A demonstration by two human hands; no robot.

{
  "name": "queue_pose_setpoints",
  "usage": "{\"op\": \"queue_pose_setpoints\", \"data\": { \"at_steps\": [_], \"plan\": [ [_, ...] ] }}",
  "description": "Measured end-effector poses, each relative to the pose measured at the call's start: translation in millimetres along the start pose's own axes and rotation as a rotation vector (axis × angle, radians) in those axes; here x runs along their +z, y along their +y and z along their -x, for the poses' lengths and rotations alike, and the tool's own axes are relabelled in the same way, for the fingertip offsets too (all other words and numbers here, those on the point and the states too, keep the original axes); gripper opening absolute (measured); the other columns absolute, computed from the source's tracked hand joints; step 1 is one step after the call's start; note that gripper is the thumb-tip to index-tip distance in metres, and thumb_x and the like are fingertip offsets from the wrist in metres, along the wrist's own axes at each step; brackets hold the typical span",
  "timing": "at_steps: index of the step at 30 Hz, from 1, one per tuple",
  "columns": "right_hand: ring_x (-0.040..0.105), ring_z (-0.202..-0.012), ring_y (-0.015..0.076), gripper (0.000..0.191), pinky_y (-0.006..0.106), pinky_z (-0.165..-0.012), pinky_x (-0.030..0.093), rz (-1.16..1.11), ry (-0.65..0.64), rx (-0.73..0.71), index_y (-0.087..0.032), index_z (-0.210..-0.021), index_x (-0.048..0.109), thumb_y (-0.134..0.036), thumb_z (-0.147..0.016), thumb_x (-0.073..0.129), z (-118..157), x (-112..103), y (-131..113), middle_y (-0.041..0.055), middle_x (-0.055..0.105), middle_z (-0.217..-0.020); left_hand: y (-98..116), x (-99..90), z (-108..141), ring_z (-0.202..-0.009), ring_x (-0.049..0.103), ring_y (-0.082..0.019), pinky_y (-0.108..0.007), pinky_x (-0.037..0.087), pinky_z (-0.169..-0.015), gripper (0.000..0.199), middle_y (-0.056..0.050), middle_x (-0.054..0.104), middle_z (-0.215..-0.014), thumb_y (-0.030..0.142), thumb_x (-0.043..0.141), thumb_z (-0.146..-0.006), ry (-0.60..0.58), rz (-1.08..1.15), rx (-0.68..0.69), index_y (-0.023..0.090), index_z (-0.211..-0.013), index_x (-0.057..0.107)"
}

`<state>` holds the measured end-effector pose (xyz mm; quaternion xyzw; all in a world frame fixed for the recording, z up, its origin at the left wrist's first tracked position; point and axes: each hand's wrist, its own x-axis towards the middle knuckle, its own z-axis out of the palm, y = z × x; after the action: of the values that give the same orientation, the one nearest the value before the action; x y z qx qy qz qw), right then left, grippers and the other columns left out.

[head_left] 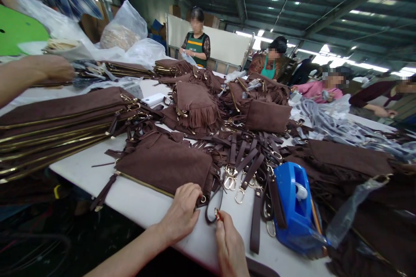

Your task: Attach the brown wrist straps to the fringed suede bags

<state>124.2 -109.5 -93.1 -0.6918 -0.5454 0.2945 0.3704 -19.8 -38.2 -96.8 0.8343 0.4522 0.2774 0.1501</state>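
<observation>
A brown suede pouch with a gold zipper lies at the near table edge, its zipper side toward me. My left hand is closed on the pouch's near right corner, beside a small gold ring. Just right of it, my right hand pinches the gold clasp of a dark wrist strap, which loops up toward the pouch. Clasp and ring are apart. More straps with gold clasps lie beyond my right hand.
A blue tape dispenser stands at the right. Brown pouches are stacked at the left; fringed pouches are piled mid-table. Another person's arm reaches in from the left. Several people work across the table. Plastic-wrapped pieces lie at the right.
</observation>
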Motion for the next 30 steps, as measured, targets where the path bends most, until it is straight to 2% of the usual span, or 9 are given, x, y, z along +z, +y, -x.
{"op": "queue_pose_setpoints", "data": {
  "at_steps": [2, 4, 8, 10, 14, 20, 24, 30],
  "plan": [
    [0.06, -0.073, 0.019, 0.039, 0.027, -0.068, 0.039, 0.011, -0.001, 0.001, -0.023, -0.098, 0.054, -0.048, -0.088, 0.025, -1, 0, -1, 0.0023, 0.064, -0.08, 0, 1.7, 3, -0.108, 0.044, -0.026, -0.046, 0.032, -0.095, 0.04, -0.011, 0.054, -0.112, 0.003, 0.044, -0.069, 0.053, -0.157, 0.035, 0.012, -0.108, 0.049],
    [0.06, -0.072, 0.0193, 0.039, 0.028, -0.067, 0.039, 0.02, 0.002, -0.009, -0.023, -0.098, 0.054, -0.048, -0.088, 0.025, -2, 0, -2, 0.0023, 0.064, -0.079, 2, 2.9, 1, -0.107, 0.044, -0.028, -0.048, 0.033, -0.093, 0.033, -0.014, 0.054, -0.113, 0.009, 0.045, -0.077, 0.05, -0.276, 0.056, 0.01, -0.11, 0.049],
    [0.061, -0.075, 0.0189, 0.039, 0.027, -0.068, 0.04, 0.018, 0.013, -0.042, -0.022, -0.1, 0.054, -0.046, -0.088, 0.026, -5, 2, -4, 0.0029, 0.065, -0.082, 4, 0.5, -12, -0.093, 0.049, -0.028, -0.043, 0.042, -0.08, 0.02, -0.015, 0.057, -0.097, 0.008, 0.04, -0.081, -0.153, -0.335, 0.096, 0.008, -0.094, 0.056],
    [0.061, -0.076, 0.0181, 0.038, 0.027, -0.068, 0.04, 0.018, 0.023, -0.06, -0.021, -0.101, 0.054, -0.045, -0.088, 0.027, -7, 2, -6, 0.0029, 0.065, -0.084, 3, -2.5, -18, -0.085, 0.05, -0.026, -0.04, 0.043, -0.076, 0.021, -0.013, 0.057, -0.089, 0.004, 0.038, -0.08, -0.216, -0.326, 0.111, 0.008, -0.086, 0.057],
    [0.062, -0.074, 0.017, 0.036, 0.027, -0.065, 0.041, 0.105, 0.018, -0.145, -0.022, -0.102, 0.052, -0.039, -0.09, 0.022, -14, -2, -9, 0.0022, 0.065, -0.084, -4, -8.5, -28, -0.08, 0.051, -0.025, -0.039, 0.044, -0.074, 0.018, -0.011, 0.058, -0.082, 0.007, 0.041, -0.081, -0.244, -0.275, 0.114, 0.01, -0.078, 0.058],
    [0.063, -0.073, 0.0193, 0.03, 0.029, -0.062, 0.042, 0.458, 0.049, -0.32, -0.017, -0.099, 0.051, -0.025, -0.091, 0.023, -39, -1, -17, 0.0059, 0.065, -0.083, -18, -15.3, -44, -0.079, 0.054, -0.017, -0.027, 0.044, -0.074, 0.011, -0.004, 0.06, -0.08, 0.016, 0.049, -0.084, -0.286, -0.111, 0.082, 0.014, -0.084, 0.06],
    [0.062, -0.071, 0.0199, 0.019, 0.028, -0.06, 0.042, 0.695, 0.057, -0.294, -0.016, -0.087, 0.051, -0.013, -0.087, 0.033, -56, 13, -23, 0.0056, 0.062, -0.077, -17, -14.6, -46, -0.078, 0.055, -0.015, -0.024, 0.043, -0.072, 0.013, -0.002, 0.06, -0.078, 0.012, 0.048, -0.08, -0.265, -0.038, 0.005, 0.016, -0.08, 0.06],
    [0.061, -0.074, 0.0209, 0.012, 0.029, -0.063, 0.044, 0.778, 0.023, -0.301, -0.016, -0.086, 0.051, -0.009, -0.083, 0.043, -62, 23, -30, 0.0066, 0.061, -0.08, -13, -14.2, -44, -0.08, 0.055, -0.016, -0.025, 0.042, -0.074, 0.015, -0.003, 0.059, -0.08, 0.008, 0.047, -0.074, -0.267, 0.022, -0.044, 0.016, -0.08, 0.059]
  ]
}}
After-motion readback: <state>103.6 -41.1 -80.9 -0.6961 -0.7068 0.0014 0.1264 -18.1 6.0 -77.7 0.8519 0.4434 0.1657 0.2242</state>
